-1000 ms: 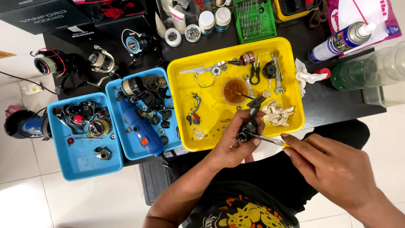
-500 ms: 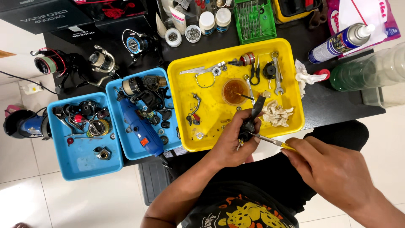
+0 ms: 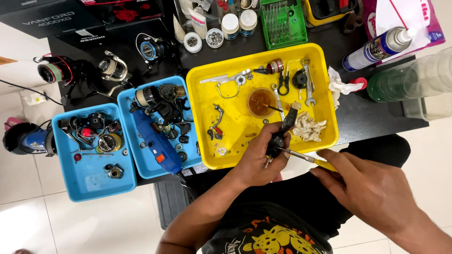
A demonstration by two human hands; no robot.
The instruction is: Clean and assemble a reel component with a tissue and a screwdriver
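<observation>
My left hand (image 3: 258, 160) grips a black fishing-reel body (image 3: 281, 130) over the near edge of the yellow tray (image 3: 202, 127). A yellow-handled screwdriver (image 3: 308, 159) is in my right hand (image 3: 372, 190), and its metal tip touches the reel body close to my left fingers. Inside the tray lie a small cup of brown liquid (image 3: 260, 102), a wrench (image 3: 308, 84), pliers (image 3: 283, 83), a crumpled tissue (image 3: 308, 127) and small reel parts.
Two blue trays (image 3: 89, 183) (image 3: 195, 160) of reel parts stand to the left, one with a blue rotary tool (image 3: 155, 141). Behind are fishing reels (image 3: 113, 68), small jars (image 3: 230, 23), a green bit case (image 3: 281, 21), a spray can (image 3: 379, 44) and a green bottle (image 3: 409, 80).
My right hand has brought the screwdriver left until its tip meets the reel body. My left hand has tilted the reel body a little.
</observation>
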